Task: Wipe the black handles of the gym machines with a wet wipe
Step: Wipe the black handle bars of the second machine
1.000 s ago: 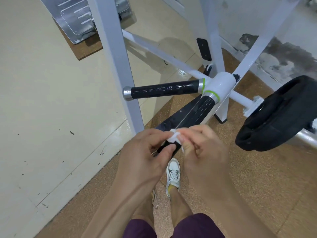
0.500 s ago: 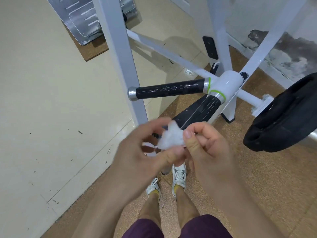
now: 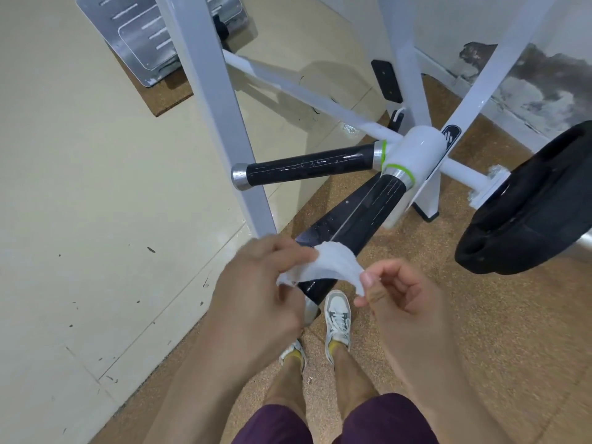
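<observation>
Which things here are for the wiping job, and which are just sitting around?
For the job: wet wipe, pinched by left hand and right hand; sideways black handle; nearer black handle.
Just there: weight plate; metal plate; white post; shoes.

I count two black handles [image 3: 307,166] [image 3: 358,216], one wipe [image 3: 326,267], two hands [image 3: 256,293] [image 3: 397,296], two sneakers [image 3: 338,315] [image 3: 293,352], one weight plate [image 3: 528,213] and one metal footplate [image 3: 153,36].
</observation>
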### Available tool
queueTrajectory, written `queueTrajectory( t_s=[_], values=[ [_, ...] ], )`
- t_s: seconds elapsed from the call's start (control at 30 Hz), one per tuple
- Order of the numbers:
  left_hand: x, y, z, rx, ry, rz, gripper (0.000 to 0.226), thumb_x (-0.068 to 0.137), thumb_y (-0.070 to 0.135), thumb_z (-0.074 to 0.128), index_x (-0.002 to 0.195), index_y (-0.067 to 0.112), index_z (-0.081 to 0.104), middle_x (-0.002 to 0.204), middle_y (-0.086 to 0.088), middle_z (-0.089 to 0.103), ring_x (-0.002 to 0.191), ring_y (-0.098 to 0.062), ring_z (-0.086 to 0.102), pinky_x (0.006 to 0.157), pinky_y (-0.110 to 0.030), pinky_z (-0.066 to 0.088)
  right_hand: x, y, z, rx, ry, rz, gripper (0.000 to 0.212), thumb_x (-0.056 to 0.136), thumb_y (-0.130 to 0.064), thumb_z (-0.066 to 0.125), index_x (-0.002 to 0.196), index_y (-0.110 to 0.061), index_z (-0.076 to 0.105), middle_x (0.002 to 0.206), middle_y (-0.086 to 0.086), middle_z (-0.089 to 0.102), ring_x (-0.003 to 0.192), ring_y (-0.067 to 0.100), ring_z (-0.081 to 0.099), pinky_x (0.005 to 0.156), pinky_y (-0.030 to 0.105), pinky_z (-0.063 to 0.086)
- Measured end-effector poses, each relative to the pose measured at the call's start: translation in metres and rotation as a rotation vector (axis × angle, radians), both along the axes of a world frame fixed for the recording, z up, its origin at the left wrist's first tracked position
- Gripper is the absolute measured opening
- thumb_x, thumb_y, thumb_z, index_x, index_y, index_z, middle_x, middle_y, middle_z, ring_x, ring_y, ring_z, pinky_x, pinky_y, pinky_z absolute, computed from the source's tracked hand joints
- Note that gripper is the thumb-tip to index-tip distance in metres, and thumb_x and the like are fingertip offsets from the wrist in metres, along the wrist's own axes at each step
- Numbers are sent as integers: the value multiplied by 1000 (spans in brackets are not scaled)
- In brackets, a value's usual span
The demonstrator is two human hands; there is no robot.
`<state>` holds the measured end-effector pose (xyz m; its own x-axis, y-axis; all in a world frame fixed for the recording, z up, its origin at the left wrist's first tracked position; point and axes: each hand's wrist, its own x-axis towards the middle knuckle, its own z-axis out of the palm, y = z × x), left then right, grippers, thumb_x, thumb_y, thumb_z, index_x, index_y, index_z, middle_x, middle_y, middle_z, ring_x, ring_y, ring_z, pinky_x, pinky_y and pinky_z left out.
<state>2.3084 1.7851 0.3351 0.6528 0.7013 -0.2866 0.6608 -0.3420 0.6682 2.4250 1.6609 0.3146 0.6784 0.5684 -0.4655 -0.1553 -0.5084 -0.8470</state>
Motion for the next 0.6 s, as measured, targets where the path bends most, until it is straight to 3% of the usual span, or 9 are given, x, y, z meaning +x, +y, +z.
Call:
queueTrajectory(
  t_s=[0.07,0.13,0.23,0.3,0.37,0.43,0.47,0.53,0.6],
  values=[
    [0,-8,12,-61,17,-26,33,78,34,52,108,45,62,98,26,62,95,5,54,81,-13,42,-4,-1,-4,-50,-137,71,18,86,-13,64,73,-24,63,72,-5,63,69,7,59,60,13,45],
    [9,-19,15,10,73,-14,21,83,53,49,100,43,55,71,19,59,69,-1,53,64,-17,45,-6,2,-6,-94,-255,106,15,83,-16,66,73,-26,65,78,-10,60,76,6,56,62,12,42],
    [28,-27,6,152,175,-22,40,85,61,35,108,34,55,65,8,59,60,-10,54,55,-23,43,-5,5,-6,-103,-273,89,12,80,-20,70,74,-30,68,79,-11,58,74,5,55,64,11,42],
    [34,-20,-4,-36,96,104,36,89,55,43,105,32,66,61,6,64,59,-6,59,56,-21,42,-3,5,-4,-63,-211,57,9,80,-21,71,80,-31,69,76,-8,61,71,5,57,62,11,44],
    [36,-2,-15,-384,-49,324,19,90,37,59,92,31,76,65,12,72,61,2,63,61,-18,47,-1,4,-1,-3,-146,25,13,80,-22,72,87,-32,66,76,-7,64,70,7,61,62,14,47],
    [38,10,-19,-780,-193,505,15,88,16,64,86,21,79,78,0,76,72,-11,67,64,-22,52,0,5,2,40,-156,25,17,81,-21,72,89,-32,63,78,-7,64,71,10,62,62,16,48],
    [38,11,-20,-847,-236,532,16,88,11,64,86,18,78,80,-5,76,73,-16,68,64,-25,53,0,7,3,52,-164,35,18,82,-20,71,89,-33,62,78,-7,64,72,12,63,63,17,49],
    [37,5,-20,-692,-233,486,14,88,15,65,88,22,78,80,0,76,71,-14,68,62,-24,53,1,8,5,75,-153,52,17,84,-19,69,91,-33,62,79,-6,65,74,13,64,65,23,52],
    [33,-13,-16,-428,-230,417,14,86,25,68,92,35,75,78,17,73,65,0,66,60,-18,51,1,7,5,94,-107,50,17,86,-17,66,92,-32,62,81,-5,66,75,13,65,67,30,54]
  ],
)
